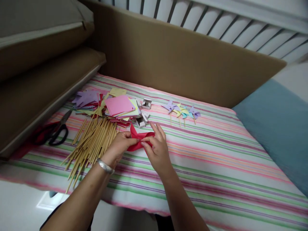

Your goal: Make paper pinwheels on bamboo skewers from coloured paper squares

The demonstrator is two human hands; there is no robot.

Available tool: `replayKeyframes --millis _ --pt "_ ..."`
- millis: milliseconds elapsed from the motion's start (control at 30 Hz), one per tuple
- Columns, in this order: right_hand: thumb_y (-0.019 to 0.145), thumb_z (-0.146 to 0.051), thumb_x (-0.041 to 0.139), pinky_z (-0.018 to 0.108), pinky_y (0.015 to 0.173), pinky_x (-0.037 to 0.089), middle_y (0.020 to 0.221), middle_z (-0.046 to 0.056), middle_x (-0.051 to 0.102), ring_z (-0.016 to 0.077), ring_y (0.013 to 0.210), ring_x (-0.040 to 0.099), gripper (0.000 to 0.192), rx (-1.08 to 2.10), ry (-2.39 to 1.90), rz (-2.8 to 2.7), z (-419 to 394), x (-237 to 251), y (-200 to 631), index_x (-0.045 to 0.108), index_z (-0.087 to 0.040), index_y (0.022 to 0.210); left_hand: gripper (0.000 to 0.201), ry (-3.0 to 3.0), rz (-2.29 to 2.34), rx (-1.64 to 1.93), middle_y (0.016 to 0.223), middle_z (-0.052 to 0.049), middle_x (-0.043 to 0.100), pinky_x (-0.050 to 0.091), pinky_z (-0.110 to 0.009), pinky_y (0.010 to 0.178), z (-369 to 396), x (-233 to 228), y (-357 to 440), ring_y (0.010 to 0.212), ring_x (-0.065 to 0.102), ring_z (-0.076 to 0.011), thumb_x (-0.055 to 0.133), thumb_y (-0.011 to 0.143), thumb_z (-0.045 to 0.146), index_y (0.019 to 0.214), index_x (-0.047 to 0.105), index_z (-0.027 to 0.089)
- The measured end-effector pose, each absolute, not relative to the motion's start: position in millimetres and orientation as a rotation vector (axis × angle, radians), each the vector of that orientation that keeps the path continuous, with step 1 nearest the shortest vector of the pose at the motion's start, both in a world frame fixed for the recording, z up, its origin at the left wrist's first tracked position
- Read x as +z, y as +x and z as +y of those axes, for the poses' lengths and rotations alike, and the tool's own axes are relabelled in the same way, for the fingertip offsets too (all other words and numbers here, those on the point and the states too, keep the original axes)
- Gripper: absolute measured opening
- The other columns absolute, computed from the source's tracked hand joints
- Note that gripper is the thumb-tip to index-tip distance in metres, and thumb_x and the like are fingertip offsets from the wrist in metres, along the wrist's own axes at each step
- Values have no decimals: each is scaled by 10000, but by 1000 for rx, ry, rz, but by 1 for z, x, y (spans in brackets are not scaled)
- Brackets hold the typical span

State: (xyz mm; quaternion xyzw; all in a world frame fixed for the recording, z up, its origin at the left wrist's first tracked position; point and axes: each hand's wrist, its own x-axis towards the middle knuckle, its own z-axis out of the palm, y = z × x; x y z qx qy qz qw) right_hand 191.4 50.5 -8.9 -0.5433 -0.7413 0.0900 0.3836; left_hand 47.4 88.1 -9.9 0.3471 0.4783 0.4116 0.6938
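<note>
A red paper pinwheel [136,146] with its points folded inward is held between both hands above the striped cloth. My left hand [122,145] pinches it from the left, the thumb pressing at the paper's middle. From the right, my right hand [156,148] grips the same middle with thumb and index finger, its other fingers raised. Whether a pin sits under the fingertips is hidden. Just left of my left hand lies a spread of thin wooden sticks [96,141]. Beyond the hands are a stack of square coloured papers [119,105] and small open boxes [146,103].
Several finished pinwheels on sticks [184,111] lie at the back. Black-handled scissors [57,130] and a pile of cut purple paper [86,98] are on the left. A brown board [173,57] walls the rear; brown cushions [48,83] stand left, blue fabric [276,128] right.
</note>
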Motion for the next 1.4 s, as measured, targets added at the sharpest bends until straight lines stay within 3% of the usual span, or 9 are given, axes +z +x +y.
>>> replayKeyframes --millis 800,933,1033,1200,1400 --pt "747 -173 591 516 1034 288 1385 98 418 277 1325 286 36 284 -1469 -1774 51 -13 189 591 -205 766 203 830 1002 844 612 -29 679 424 -236 605 89 -12 43 556 572 -119 746 487 160 685 716 126" --pt "712 -185 630 488 1022 317 1297 110 508 268 1257 391 313 287 -1491 -1750 50 0 197 571 -207 1019 114 954 1088 801 532 -6 633 354 -214 511 89 -11 43 477 504 -97 702 510 158 620 690 130" --pt "698 -168 634 477 1005 327 1094 73 635 241 1072 545 482 396 -1528 -1813 48 11 206 517 -214 1163 37 1091 1091 701 488 14 582 290 -208 463 87 -11 44 436 439 -82 664 540 156 566 654 133" --pt "678 -91 566 341 755 464 858 12 673 192 793 615 522 717 -1572 -1926 40 15 211 535 -266 1169 33 1275 944 575 477 36 527 245 -212 453 83 -17 52 430 373 -73 602 575 136 562 633 139" --pt "644 -55 502 225 538 403 706 -34 632 139 614 560 534 894 -1556 -1841 39 9 215 565 -271 1128 71 1290 876 529 504 32 532 301 -211 481 82 -15 60 466 412 -80 603 577 123 512 582 145"
